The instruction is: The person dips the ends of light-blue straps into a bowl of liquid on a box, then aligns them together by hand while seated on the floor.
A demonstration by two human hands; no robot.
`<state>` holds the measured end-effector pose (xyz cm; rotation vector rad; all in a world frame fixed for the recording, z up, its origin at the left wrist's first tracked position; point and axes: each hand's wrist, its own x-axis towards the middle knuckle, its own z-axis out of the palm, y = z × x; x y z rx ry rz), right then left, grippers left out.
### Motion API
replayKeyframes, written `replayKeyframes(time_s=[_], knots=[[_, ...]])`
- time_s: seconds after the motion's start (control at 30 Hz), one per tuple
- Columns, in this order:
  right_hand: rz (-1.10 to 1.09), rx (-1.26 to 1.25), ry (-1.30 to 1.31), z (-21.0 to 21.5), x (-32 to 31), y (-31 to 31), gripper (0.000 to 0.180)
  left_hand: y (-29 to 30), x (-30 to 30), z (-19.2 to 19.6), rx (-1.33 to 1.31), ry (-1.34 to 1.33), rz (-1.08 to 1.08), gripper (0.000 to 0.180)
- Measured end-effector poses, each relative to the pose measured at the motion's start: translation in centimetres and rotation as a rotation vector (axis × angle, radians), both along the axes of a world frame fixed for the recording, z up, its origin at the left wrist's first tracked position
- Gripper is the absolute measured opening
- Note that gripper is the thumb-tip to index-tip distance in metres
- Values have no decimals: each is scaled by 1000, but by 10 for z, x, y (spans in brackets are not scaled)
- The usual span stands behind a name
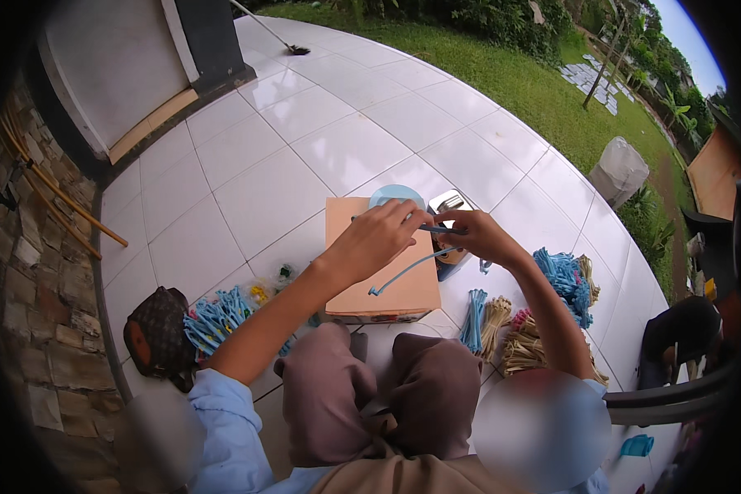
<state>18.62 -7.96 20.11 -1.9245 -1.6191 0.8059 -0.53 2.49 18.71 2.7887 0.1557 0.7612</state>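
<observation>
Matt, cardboard-looking box (399, 300), glossy floor tiles (305, 177), cloth trousers (329, 403) (and that rough stone wall (70, 354)).

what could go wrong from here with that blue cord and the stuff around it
The thin blue cord runs between the left grip and the right grip; it might slip, or its loose end could snag.

The round blue dish sits by the far edge of the box, so a nudge could tip it.

The blue bundle and beige bundle lie close together and might mix.
</observation>
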Motion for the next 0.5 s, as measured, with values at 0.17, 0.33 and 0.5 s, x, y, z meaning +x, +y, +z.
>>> replayKeyframes(time_s=[0.17, 0.33, 0.5], knots=[[184, -240, -27, -39, 29, 12, 72, 27, 19, -67, -80, 227, 22, 25], [191, -168, 408, -111, 67, 9, 76, 49, 32, -129, -296, 68, -200, 22], [60, 77, 591, -159, 82, 11, 67, 57, 37, -161, -255, 47, -62, 29]])
